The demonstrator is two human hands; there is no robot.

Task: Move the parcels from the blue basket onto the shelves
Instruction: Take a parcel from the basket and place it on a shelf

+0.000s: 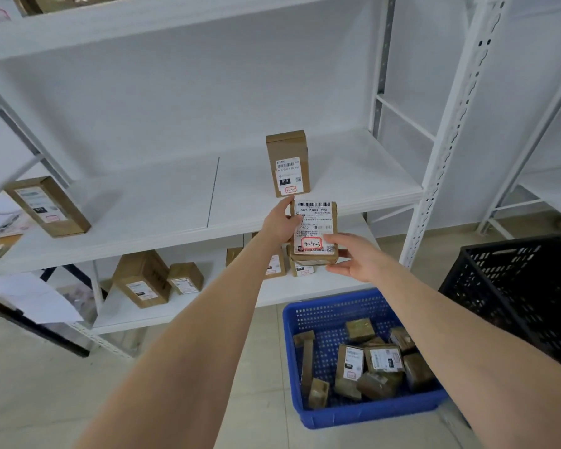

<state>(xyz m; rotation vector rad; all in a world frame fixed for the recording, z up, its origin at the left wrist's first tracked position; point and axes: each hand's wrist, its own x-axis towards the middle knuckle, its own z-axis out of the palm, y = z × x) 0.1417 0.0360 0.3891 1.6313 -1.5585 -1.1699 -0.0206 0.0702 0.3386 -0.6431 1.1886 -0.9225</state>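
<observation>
Light even, diffuse, cool-white; shadows faint, soft under the white metal shelves (305,176). No glare. Wide-angle bowing: perforated white upright post (447,124) curves near the right edge. Label on brown cardboard parcel (314,228) at centre sharp; left edge soft.

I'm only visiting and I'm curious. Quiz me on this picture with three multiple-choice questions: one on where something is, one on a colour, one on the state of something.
1. Where does the blue basket stand?
A) on the top shelf
B) on the floor
C) on a chair

2. What colour is the crate to the right of the basket?
A) black
B) red
C) yellow

3. What is the state of the parcel with the red-ringed note?
A) lying in the basket
B) standing on a shelf
C) held in the air by both hands

Answers:
1 B: the basket rests on the floor tiles.
2 A: the crate's mesh walls are black.
3 C: the left hand grips the parcel's left edge and the right hand holds its lower corner.
</observation>
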